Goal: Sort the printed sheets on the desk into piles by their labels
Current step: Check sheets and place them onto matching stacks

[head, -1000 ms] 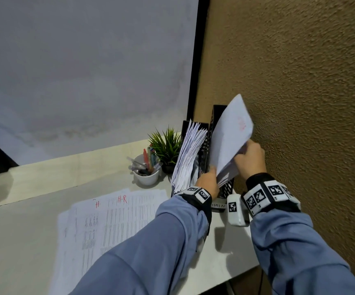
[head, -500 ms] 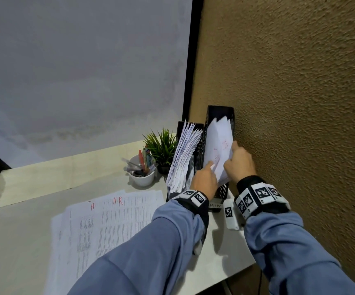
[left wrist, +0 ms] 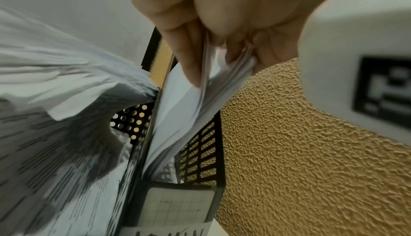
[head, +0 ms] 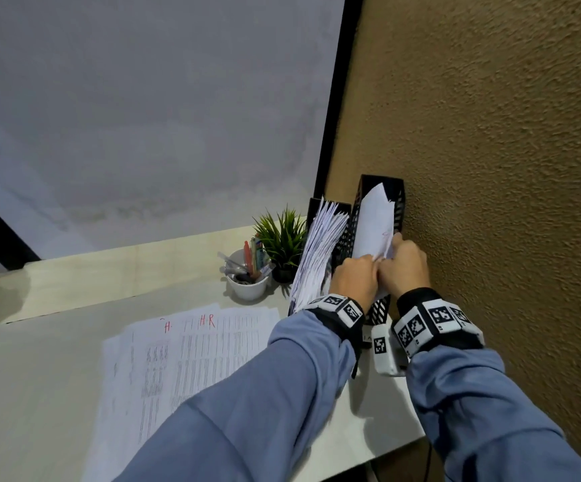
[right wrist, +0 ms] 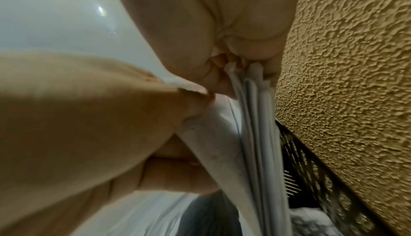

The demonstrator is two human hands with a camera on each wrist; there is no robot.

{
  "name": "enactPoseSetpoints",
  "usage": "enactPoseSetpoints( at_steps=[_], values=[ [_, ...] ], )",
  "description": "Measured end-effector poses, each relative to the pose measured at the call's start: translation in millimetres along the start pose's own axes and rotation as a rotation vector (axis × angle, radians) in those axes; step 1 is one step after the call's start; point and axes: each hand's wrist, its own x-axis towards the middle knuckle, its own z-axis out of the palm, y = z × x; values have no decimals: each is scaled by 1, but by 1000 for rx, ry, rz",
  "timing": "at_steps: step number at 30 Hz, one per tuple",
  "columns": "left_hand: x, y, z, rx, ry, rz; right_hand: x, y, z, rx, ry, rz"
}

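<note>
Two black mesh file holders stand at the desk's back right. The right holder [head: 399, 200] is against the wall and has a bundle of white papers [head: 374, 224] upright in it. My left hand [head: 353, 280] and right hand [head: 405, 266] meet at the bundle's near edge, and both pinch it. In the left wrist view my left hand's fingers [left wrist: 191, 60] press into the papers [left wrist: 182, 116] above the holder [left wrist: 200, 148]. In the right wrist view my right hand [right wrist: 222, 20] grips the sheets' edges [right wrist: 253, 134] beside the left hand [right wrist: 89, 116]. The left holder [head: 343, 238] is crammed with fanned printed sheets [head: 320, 245].
A textured tan wall [head: 490, 168] runs close along the right of the holder. Loose printed sheets [head: 191, 353] with red letters lie on the desk at left. A white cup of pens [head: 247, 290] and a small green plant [head: 282, 234] stand behind them. The desk's front edge [head: 386, 443] is near.
The raised white sheet has gone down into the right holder. Both hands have dropped and closed together on the papers' near edge.
</note>
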Motion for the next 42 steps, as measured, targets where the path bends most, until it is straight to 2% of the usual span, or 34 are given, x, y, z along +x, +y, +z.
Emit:
enactPoseSetpoints(
  at_steps=[3, 6, 9, 12, 14, 16, 17, 19, 21, 23, 25, 30, 33, 35, 37, 40, 42],
  values=[
    [-8, -8, -5, -128, -122, -45, -1, 7, 2, 48, -19, 44],
    [-33, -33, -16, -355, -151, -55, -6, 10, -8, 157, 103, 39],
    [-74, -77, -32, -558, -3, -104, -23, 1, -14, 301, 322, -107],
    [-119, -144, -39, -533, 169, -314, -51, -12, 1, 459, 410, -324],
    [-148, -189, -40, -448, 235, -480, -75, -20, 26, 478, 339, -458],
    [-175, -224, -42, -329, 247, -654, -99, -21, 62, 459, 165, -529],
    [-187, -238, -42, -285, 244, -739, -109, -20, 84, 448, 57, -519],
    [-207, -257, -42, -225, 223, -889, -127, -14, 127, 418, -188, -363],
    [-223, -268, -41, -164, 194, -999, -142, -8, 157, 381, -395, -138],
    [-231, -273, -39, -153, 201, -1043, -153, -3, 175, 405, -512, 79],
    [-236, -276, -33, -169, 221, -1020, -161, 0, 187, 390, -546, 212],
    [-235, -269, -16, -257, 275, -1026, -163, -2, 201, 283, -558, 233],
    [-234, -263, -14, -404, 275, -1062, -163, -8, 205, 249, -570, 256],
    [-236, -264, -12, -458, 221, -1004, -164, -7, 210, 318, -589, 314],
    [-241, -269, -12, -509, 226, -935, -162, -3, 215, 383, -589, 393],
    [-250, -278, -16, -616, 231, -943, -157, -2, 213, 578, -598, 518],
    [-254, -279, -22, -686, 204, -919, -149, -3, 210, 618, -638, 563]
  ],
)
